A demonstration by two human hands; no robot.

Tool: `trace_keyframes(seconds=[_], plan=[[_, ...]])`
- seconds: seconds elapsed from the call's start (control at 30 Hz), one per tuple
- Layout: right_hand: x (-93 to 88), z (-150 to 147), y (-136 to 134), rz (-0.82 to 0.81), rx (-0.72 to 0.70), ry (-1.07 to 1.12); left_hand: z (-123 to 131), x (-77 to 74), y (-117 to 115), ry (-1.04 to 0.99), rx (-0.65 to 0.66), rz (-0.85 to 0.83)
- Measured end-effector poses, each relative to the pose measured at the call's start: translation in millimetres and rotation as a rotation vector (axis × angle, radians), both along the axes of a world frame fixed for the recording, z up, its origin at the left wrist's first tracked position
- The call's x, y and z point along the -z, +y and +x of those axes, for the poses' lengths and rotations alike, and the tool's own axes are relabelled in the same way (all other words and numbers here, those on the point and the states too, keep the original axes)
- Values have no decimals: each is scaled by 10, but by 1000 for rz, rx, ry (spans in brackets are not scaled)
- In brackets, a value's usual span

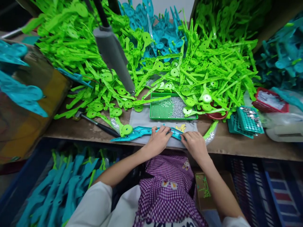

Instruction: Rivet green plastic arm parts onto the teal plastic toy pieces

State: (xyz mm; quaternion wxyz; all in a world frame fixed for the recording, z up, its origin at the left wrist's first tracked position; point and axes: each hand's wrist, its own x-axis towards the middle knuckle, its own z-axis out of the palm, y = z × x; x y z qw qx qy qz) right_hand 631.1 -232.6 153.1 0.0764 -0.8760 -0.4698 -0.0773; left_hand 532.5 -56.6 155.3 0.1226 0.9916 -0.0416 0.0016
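Observation:
A long blue plastic part [142, 131], shaped like a curved toy half-shell, lies across the grey cloth [137, 118] at the table's front edge. My left hand [159, 140] has its fingers closed over the part's middle. At the part's right end, the bent fingers of my right hand [194, 145] pinch it; anything small under the fingertips is hidden. A green plastic arm with a round disc [126, 130] touches the part's left end. Just beyond my hands sits a green tray [152, 117] holding many small metal pieces.
Green plastic parts [78, 41] are heaped across the back. A grey tool [113, 56] hangs at left centre, above a hammer [99, 126]. To the right are a red box [272, 107] and teal perforated trays [248, 121]. A bin [38, 157] of blue parts stands below left.

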Motion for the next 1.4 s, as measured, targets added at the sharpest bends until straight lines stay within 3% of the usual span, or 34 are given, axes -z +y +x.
trace_keyframes(seconds=[0.13,0.33,0.47,0.73,1.0,1.27,1.4], plan=[[-4,109,1,-88,-64,3,11,3,-4,-3,1,1],[59,66,-70,38,142,188,10,11,-1,1,-15,-28],[90,26,-110,76,192,335,14,19,3,3,-33,-55],[85,12,-102,71,262,309,-11,101,7,-36,-57,-108],[148,40,-171,135,121,345,-31,150,-4,-51,-71,-102],[153,52,-133,79,160,338,-5,85,20,-13,-11,-41],[119,48,-155,80,79,340,23,55,46,-7,25,0]])
